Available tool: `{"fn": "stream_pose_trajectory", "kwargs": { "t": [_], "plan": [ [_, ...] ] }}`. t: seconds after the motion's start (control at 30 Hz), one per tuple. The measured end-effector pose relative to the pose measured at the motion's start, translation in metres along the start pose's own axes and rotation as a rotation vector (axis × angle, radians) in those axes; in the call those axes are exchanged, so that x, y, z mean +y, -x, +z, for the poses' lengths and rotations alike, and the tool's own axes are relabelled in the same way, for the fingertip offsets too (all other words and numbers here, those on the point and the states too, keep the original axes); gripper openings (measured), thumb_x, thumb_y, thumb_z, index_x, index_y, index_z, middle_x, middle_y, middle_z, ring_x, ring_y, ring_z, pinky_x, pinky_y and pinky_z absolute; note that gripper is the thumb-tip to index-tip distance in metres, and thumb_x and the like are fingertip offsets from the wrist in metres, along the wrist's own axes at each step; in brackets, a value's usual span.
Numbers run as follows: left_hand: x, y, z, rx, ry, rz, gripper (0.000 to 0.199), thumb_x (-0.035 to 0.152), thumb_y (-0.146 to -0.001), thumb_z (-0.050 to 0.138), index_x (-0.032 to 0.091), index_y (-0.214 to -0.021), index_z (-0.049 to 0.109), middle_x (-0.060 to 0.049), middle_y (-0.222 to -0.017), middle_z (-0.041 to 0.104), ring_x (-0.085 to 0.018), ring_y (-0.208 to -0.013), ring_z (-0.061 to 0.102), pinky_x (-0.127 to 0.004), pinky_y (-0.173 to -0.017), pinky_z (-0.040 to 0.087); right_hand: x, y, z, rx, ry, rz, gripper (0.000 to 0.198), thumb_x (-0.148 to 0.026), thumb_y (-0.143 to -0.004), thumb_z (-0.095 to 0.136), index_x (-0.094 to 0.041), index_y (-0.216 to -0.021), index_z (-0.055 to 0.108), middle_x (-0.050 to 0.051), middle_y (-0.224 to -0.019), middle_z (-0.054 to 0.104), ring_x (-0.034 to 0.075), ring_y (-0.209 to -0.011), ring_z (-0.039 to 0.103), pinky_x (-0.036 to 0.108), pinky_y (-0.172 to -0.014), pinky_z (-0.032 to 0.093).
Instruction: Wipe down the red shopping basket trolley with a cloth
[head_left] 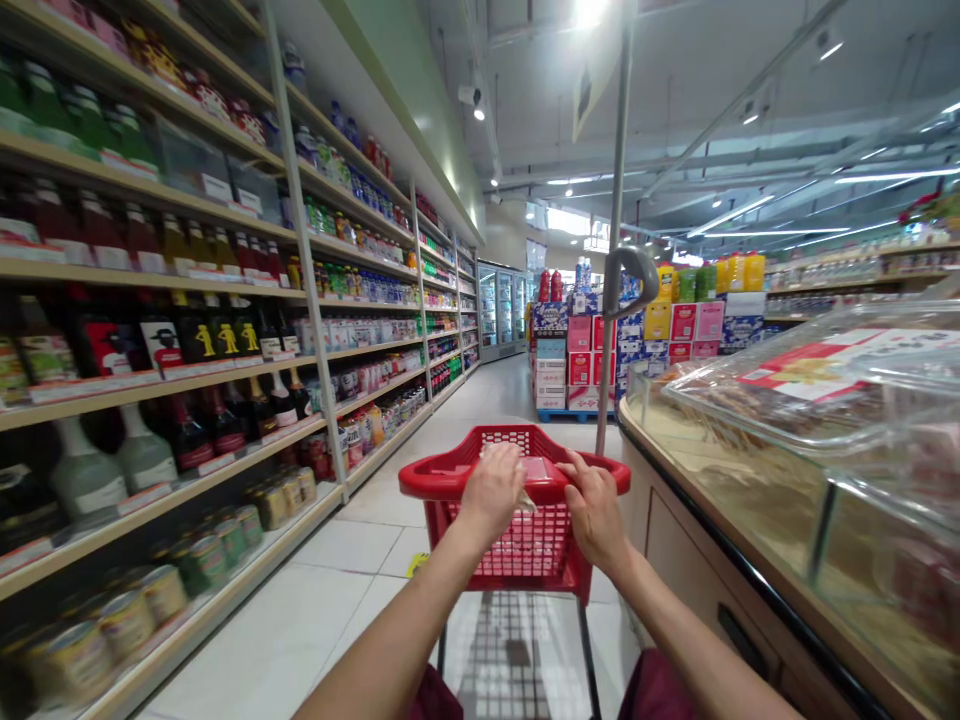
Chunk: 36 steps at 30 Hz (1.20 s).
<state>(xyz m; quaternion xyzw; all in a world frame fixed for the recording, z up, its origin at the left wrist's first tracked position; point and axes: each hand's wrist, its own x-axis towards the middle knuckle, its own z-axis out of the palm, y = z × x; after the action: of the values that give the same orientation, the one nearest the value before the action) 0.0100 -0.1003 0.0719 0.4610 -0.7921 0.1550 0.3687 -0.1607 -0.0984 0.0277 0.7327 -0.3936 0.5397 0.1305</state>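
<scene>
A red plastic shopping cart (551,540) stands in front of me in the aisle, with a thick red rim and handle (439,482) at its near side. Over the middle of this handle lies my left hand (493,490), its fingers bent round a pale, crumpled piece that looks like a cloth (525,503). My right hand (594,505) grips the handle near its right corner, the fingers curled over the top. The undersides of both hands are hidden.
Tall shelves (311,300) of bottles and cans line the left. To the right runs a counter (701,500) with clear covers. A grey pole (616,200) rises ahead. Stacked drink cartons (577,365) stand beyond it, and glass-door fridges (501,305) at the aisle's end.
</scene>
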Motion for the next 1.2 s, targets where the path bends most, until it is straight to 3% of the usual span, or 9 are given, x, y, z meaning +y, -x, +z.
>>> {"fn": "stream_pose_trajectory", "kwargs": {
  "t": [0.17,0.3,0.43,0.6,0.73,0.83,1.0,1.1,1.2],
  "plan": [
    [0.03,-0.013,-0.002,-0.096,0.167,-0.057,0.047,0.032,-0.086,0.033,0.01,-0.128,0.033,-0.013,-0.129,0.044,-0.018,-0.122,0.037,-0.037,-0.102,0.031,-0.004,-0.009,-0.01,-0.059,0.033,0.013,0.043,-0.032,-0.088,0.027,-0.014,-0.126,0.038,0.01,-0.103,0.061,0.021,-0.095,0.055,0.04,-0.082,0.039],
    [0.002,0.005,-0.015,-0.078,0.095,-0.268,0.042,0.031,-0.089,0.021,0.016,-0.121,0.044,-0.009,-0.129,0.046,-0.019,-0.123,0.035,-0.044,-0.103,0.026,-0.033,-0.028,-0.004,-0.206,0.092,-0.03,0.044,-0.039,-0.082,0.043,-0.019,-0.121,0.046,0.012,-0.125,0.047,0.027,-0.115,0.042,0.045,-0.088,0.038],
    [-0.02,0.02,-0.018,-0.146,0.009,-0.19,0.042,0.032,-0.089,0.02,0.018,-0.11,0.054,-0.006,-0.122,0.053,-0.018,-0.119,0.041,-0.042,-0.1,0.031,-0.048,-0.039,0.014,-0.323,0.046,-0.112,0.033,-0.035,-0.082,0.047,-0.021,-0.11,0.055,0.008,-0.123,0.05,0.026,-0.116,0.042,0.046,-0.094,0.035],
    [-0.024,0.024,-0.016,-0.087,-0.079,-0.144,0.038,0.034,-0.087,0.028,0.018,-0.11,0.054,-0.006,-0.122,0.053,-0.02,-0.117,0.043,-0.042,-0.099,0.032,-0.005,-0.036,-0.011,-0.295,-0.018,-0.088,0.027,-0.025,-0.084,0.04,-0.016,-0.097,0.061,0.009,-0.109,0.06,0.018,-0.104,0.052,0.032,-0.09,0.041],
    [-0.026,0.027,-0.014,-0.033,-0.103,-0.102,0.035,0.032,-0.085,0.033,0.018,-0.109,0.055,-0.007,-0.12,0.055,-0.021,-0.115,0.045,-0.042,-0.098,0.033,0.05,-0.042,-0.051,-0.344,0.136,0.194,0.025,-0.027,-0.079,0.042,-0.016,-0.075,0.064,0.007,-0.077,0.065,0.019,-0.076,0.06,0.03,-0.071,0.047],
    [-0.027,0.028,-0.012,-0.012,-0.126,-0.09,0.037,0.035,-0.083,0.038,0.015,-0.111,0.054,-0.009,-0.12,0.054,-0.023,-0.114,0.046,-0.044,-0.096,0.034,0.07,-0.04,-0.058,-0.336,0.034,0.39,0.025,-0.03,-0.077,0.042,-0.017,-0.076,0.063,0.005,-0.071,0.066,0.018,-0.071,0.062,0.029,-0.068,0.048],
    [-0.024,0.029,-0.008,-0.004,-0.158,-0.077,0.04,0.038,-0.081,0.043,0.013,-0.112,0.053,-0.011,-0.12,0.054,-0.025,-0.114,0.045,-0.045,-0.095,0.035,0.03,-0.019,-0.032,-0.133,-0.188,0.177,0.024,-0.029,-0.078,0.046,-0.019,-0.095,0.06,0.007,-0.101,0.063,0.019,-0.098,0.057,0.034,-0.088,0.043],
    [-0.024,0.028,-0.007,0.004,-0.169,-0.063,0.04,0.037,-0.081,0.044,0.014,-0.112,0.053,-0.011,-0.121,0.053,-0.025,-0.114,0.046,-0.044,-0.095,0.035,-0.002,-0.017,-0.017,-0.191,-0.201,-0.001,0.032,-0.02,-0.079,0.044,-0.02,-0.109,0.055,0.007,-0.109,0.06,0.018,-0.104,0.054,0.036,-0.092,0.042],
    [-0.025,0.028,-0.006,-0.013,-0.169,-0.035,0.04,0.037,-0.08,0.045,0.013,-0.112,0.052,-0.011,-0.121,0.053,-0.025,-0.113,0.046,-0.043,-0.095,0.037,0.002,-0.027,-0.017,-0.246,-0.094,-0.038,0.04,-0.011,-0.072,0.044,-0.016,-0.11,0.055,0.009,-0.113,0.057,0.02,-0.107,0.051,0.038,-0.095,0.039]
  ]
}}
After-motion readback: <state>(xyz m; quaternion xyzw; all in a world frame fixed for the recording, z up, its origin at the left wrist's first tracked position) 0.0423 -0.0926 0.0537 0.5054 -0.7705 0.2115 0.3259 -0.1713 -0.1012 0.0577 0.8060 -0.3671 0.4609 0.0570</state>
